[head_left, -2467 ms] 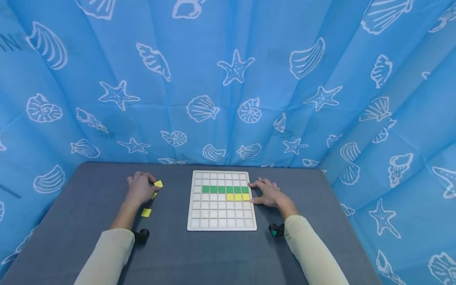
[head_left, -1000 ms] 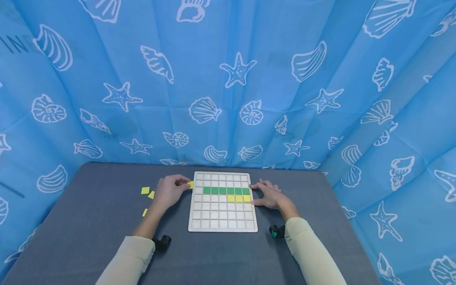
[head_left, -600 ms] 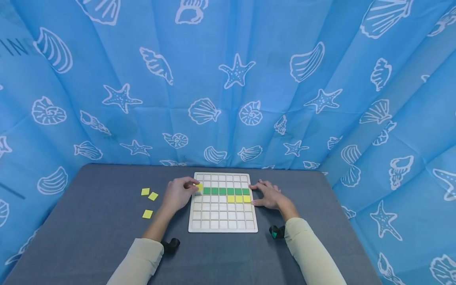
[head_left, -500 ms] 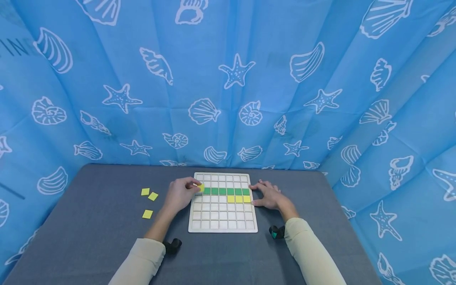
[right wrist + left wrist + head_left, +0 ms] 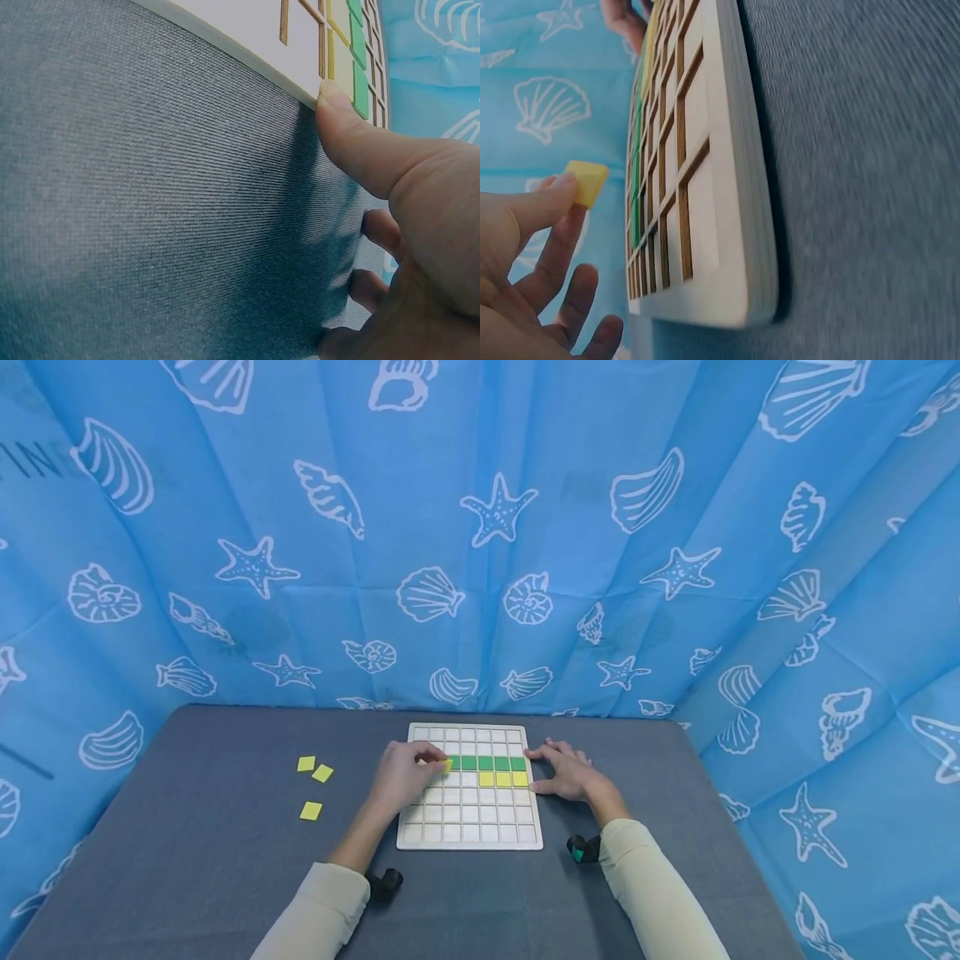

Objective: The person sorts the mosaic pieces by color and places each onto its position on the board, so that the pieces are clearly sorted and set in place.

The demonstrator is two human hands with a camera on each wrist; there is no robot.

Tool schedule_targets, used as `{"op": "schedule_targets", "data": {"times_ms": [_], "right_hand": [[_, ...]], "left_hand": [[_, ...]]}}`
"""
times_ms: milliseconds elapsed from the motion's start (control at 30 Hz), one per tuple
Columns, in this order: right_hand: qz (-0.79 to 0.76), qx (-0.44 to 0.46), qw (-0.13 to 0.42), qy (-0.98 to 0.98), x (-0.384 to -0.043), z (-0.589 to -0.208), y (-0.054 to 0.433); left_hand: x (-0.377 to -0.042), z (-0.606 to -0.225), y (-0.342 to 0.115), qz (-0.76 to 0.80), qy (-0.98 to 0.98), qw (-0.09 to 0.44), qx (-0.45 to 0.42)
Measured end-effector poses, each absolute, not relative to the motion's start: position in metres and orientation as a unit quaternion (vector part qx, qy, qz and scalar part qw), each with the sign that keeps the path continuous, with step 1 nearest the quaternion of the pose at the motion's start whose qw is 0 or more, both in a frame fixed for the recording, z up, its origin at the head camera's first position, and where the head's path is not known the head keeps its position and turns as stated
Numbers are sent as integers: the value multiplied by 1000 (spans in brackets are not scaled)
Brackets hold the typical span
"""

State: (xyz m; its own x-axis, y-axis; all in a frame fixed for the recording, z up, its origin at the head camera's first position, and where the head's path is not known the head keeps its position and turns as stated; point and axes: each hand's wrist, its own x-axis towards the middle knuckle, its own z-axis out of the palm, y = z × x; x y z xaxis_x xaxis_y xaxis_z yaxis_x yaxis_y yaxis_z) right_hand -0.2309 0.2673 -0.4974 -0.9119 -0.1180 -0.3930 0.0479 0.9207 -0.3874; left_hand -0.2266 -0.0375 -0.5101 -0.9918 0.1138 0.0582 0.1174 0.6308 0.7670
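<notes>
My left hand (image 5: 405, 772) pinches a yellow square tile (image 5: 591, 182) between thumb and fingertips, raised over the left half of a white wooden grid board (image 5: 468, 845). The hand hides part of the board's left side and the end of the green row. A line of green tiles (image 5: 486, 763) fills cells in an upper row, and 3 yellow tiles (image 5: 503, 779) lie just below its right end. My right hand (image 5: 566, 772) rests at the board's right edge; its thumb (image 5: 341, 112) touches the rim, near a yellow tile.
Left of the board, 3 loose yellow tiles (image 5: 310, 811) lie on the grey cloth-covered table (image 5: 210, 860). A blue curtain (image 5: 480, 552) with white shell and starfish prints hangs behind and around the table.
My left hand has carried the yellow tile rightward from the loose tiles, across the board's left edge and over the green row. My right hand stays at the board's right edge.
</notes>
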Motion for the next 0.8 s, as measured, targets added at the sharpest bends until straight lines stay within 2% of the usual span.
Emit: {"op": "schedule_targets", "data": {"times_ms": [267,800], "right_hand": [[-200,-19,208,957,-231,-498,268],[-202,-26,209,956,-231,-498,268]], "left_hand": [[-225,-513,-21,-433,-899,-14,-59],[-225,-515,1,-387,-918,0,-82]]}}
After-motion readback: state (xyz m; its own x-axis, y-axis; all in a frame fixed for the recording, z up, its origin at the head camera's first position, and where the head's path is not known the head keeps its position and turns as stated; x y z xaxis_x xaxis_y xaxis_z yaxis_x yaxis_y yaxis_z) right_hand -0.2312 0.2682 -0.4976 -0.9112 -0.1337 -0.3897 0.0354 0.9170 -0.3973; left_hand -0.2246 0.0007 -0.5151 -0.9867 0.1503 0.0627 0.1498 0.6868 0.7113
